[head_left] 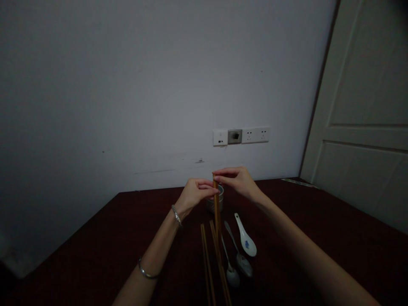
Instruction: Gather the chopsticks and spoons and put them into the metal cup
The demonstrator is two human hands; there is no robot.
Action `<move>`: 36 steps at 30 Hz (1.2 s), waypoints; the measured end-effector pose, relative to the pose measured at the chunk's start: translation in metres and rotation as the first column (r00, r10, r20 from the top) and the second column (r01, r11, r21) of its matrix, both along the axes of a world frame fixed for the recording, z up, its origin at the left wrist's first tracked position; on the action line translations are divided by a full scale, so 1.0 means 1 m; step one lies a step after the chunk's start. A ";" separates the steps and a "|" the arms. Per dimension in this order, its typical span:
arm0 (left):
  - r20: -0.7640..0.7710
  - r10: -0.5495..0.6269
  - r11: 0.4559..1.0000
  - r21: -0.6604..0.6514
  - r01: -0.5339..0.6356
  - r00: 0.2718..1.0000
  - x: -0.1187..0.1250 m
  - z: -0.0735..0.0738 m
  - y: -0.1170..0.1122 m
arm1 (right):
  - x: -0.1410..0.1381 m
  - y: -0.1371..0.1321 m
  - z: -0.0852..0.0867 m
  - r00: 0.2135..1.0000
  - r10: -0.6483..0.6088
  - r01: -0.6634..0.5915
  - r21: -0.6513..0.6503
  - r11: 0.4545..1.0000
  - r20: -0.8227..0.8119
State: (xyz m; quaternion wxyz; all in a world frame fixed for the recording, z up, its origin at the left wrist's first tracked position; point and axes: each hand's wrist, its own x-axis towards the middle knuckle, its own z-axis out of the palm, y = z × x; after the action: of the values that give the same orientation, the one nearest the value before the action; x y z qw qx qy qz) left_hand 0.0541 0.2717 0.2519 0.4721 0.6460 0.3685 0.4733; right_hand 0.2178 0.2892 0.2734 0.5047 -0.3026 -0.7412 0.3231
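Both of my hands hold a pair of chopsticks (217,210) upright over the table. My right hand (237,180) pinches their top ends. Just below, my left hand (198,192) closes its fingertips on the same sticks. Directly behind them stands a grey cup (220,199), partly hidden by the left hand and the chopsticks. More chopsticks (208,265) lie on the table nearer to me. Beside these rest a small metal spoon (232,277), a larger metal spoon (244,264) and a white ceramic spoon (248,244) with a blue mark.
The dark red table (134,229) meets a pale wall (143,85) at its back edge. Sockets (255,134) are set in the wall above it. A panelled door (366,102) stands at the right. A flat strip (298,183) lies near the table's back right corner.
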 end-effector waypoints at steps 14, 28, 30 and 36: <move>0.009 -0.006 0.999 -0.037 0.006 1.000 0.001 0.001 0.000 | -0.004 -0.004 -0.002 0.999 -0.014 0.012 -0.052 0.999 -0.035; 0.155 0.076 0.996 -0.057 -0.068 0.985 -0.008 -0.007 0.016 | -0.006 0.032 0.017 0.987 0.028 -0.052 -0.144 0.988 -0.161; 0.189 0.115 0.992 -0.074 -0.103 0.975 -0.016 -0.009 0.024 | -0.006 0.045 0.028 0.976 0.023 -0.053 -0.135 0.989 -0.218; 0.217 0.249 0.965 -0.143 -0.222 0.944 -0.047 -0.021 0.053 | -0.004 0.099 0.063 0.949 -0.008 -0.021 -0.086 0.996 -0.315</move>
State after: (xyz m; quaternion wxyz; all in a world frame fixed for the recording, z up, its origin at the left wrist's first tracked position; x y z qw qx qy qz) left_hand 0.0075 0.3247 0.2312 0.4891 0.5084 0.4121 0.5766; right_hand 0.2135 0.3882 0.3367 0.6016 -0.2667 -0.6370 0.4015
